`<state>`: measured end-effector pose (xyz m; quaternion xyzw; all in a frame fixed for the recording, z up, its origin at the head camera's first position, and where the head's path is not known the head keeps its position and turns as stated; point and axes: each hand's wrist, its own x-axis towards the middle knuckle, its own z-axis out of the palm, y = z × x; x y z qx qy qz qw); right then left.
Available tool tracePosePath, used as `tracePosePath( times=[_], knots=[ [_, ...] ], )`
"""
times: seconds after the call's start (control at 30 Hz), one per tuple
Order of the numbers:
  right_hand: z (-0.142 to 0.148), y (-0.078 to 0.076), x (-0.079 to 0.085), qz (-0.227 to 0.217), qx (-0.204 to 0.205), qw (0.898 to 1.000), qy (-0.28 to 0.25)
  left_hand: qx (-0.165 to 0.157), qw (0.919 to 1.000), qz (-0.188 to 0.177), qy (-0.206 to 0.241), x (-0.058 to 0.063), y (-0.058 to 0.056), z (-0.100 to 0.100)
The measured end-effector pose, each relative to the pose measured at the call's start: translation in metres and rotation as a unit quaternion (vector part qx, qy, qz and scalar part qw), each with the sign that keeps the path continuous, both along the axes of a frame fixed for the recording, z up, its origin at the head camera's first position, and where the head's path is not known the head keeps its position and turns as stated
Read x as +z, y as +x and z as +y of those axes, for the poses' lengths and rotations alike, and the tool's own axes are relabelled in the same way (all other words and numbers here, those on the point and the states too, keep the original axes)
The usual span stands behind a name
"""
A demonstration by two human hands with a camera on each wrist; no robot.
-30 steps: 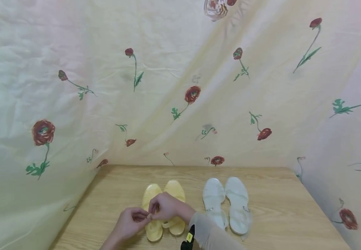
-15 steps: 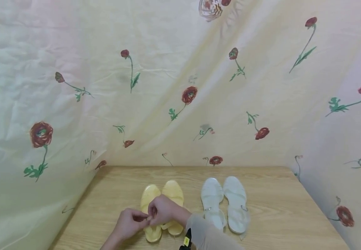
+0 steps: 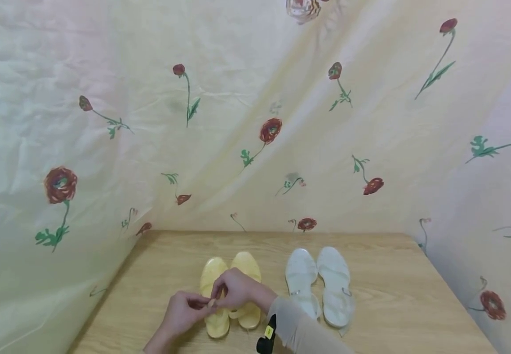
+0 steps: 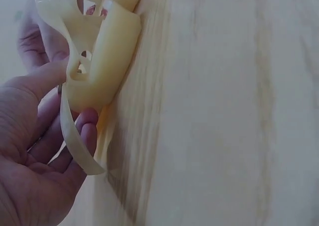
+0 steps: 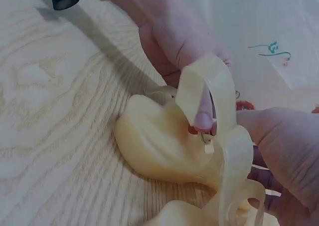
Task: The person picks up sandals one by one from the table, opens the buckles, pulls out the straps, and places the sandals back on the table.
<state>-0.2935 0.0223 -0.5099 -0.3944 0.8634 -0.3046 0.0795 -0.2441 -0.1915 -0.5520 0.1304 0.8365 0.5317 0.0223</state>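
Two yellow sandals lie side by side on the wooden table, the left one [image 3: 217,328] partly under both hands and the right one [image 3: 247,263] partly behind the right hand. My left hand [image 3: 181,312] grips the left sandal's upper between thumb and fingers, and a loose strap end [image 4: 76,145] hangs across its fingers. From the other side my right hand [image 3: 239,289] pinches the same sandal's strap [image 5: 227,99], its thumb at a small metal buckle [image 5: 205,137]. The fingertips of both hands meet over the sandal.
A pair of white sandals, the left one [image 3: 300,268] and the right one [image 3: 333,265], lies to the right on the wooden table [image 3: 383,290]. Flower-printed cloth [image 3: 220,147] hangs behind and at both sides. A black camera [image 3: 265,344] sits at the right wrist.
The head view shifts slightly. Both hands stay at the left yellow sandal with only small finger movements, and the sandals keep their places.
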Motion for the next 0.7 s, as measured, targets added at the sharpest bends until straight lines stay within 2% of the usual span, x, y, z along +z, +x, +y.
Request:
tracePosePath(
  times=[0.23, 0.47, 0.57, 0.7],
  knots=[
    [-0.003, -0.004, -0.006, 0.043, -0.015, 0.999, 0.029, -0.021, 0.9989, 0.030, -0.030, 0.000, -0.010, -0.001],
    [-0.005, 0.003, -0.012, 0.031, -0.059, 0.998, 0.003, -0.024, 0.9984, 0.044, -0.024, -0.001, -0.009, -0.003],
    [-0.006, 0.005, -0.010, 0.034, -0.053, 0.998, 0.004, -0.023, 0.9989, 0.036, -0.019, -0.002, -0.006, -0.004],
    [-0.006, 0.005, -0.001, 0.030, -0.026, 0.999, 0.013, -0.008, 0.9996, 0.023, -0.011, -0.004, -0.003, -0.005]
  ],
)
